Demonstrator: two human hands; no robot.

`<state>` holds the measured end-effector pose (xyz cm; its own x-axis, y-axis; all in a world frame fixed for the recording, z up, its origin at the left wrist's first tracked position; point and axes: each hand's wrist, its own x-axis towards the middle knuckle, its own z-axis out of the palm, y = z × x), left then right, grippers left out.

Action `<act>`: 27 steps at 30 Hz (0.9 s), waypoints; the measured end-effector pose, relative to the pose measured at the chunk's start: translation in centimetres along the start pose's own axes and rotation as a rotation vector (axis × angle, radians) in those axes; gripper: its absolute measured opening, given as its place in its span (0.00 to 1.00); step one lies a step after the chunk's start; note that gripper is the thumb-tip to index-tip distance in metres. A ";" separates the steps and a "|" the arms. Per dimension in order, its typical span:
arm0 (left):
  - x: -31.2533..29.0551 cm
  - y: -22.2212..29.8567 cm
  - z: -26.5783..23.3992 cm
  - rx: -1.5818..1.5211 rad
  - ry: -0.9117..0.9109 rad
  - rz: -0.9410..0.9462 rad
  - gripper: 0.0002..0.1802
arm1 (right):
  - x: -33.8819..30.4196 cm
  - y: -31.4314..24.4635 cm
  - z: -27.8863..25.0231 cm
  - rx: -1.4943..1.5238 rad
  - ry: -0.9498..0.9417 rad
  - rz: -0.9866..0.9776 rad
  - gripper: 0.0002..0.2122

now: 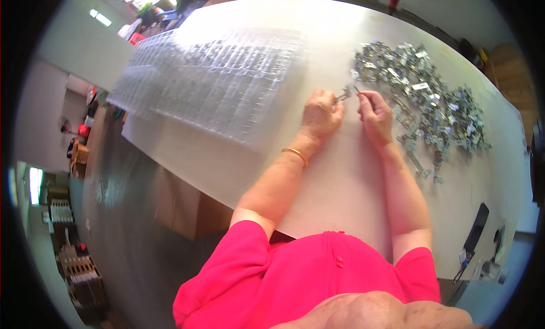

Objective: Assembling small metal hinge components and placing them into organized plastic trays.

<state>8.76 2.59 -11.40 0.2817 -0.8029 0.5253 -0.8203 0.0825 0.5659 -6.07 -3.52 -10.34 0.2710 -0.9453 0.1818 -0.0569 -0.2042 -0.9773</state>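
My left hand (pixel 322 112) is closed on a small grey metal part (pixel 344 94), which sticks out past the fingertips toward the right. Close by, my right hand (pixel 376 114) pinches a thin dark piece (pixel 357 89) between thumb and forefinger; its exact kind is too small to make out. The two hands face each other above the pale table, a short gap apart. To the right of my right hand lies a wide loose heap of small metal parts (pixel 423 90), silvery grey with a few yellowish bits.
Clear plastic trays (pixel 227 101) with many compartments lie stacked on the left of the table (pixel 335 181). Near the right edge rests a long black object (pixel 477 227). A cardboard box (pixel 190 207) stands on the floor below the table's left edge.
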 end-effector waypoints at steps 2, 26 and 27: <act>0.2 -0.4 -0.4 0.006 0.040 -0.020 0.09 | 0.1 -0.1 0.4 0.013 -0.030 -0.014 0.06; 1.8 6.3 -10.9 -0.042 0.149 0.011 0.08 | 0.9 0.9 -0.6 0.362 0.000 0.074 0.06; 2.6 5.7 -12.2 -0.066 0.154 -0.014 0.08 | 1.0 0.9 -0.7 0.348 -0.002 0.079 0.06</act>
<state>10.88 8.21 0.99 0.3700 -0.7045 0.6057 -0.7829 0.1145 0.6115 -6.57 -4.80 -11.00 0.2807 -0.9541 0.1040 0.2529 -0.0310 -0.9670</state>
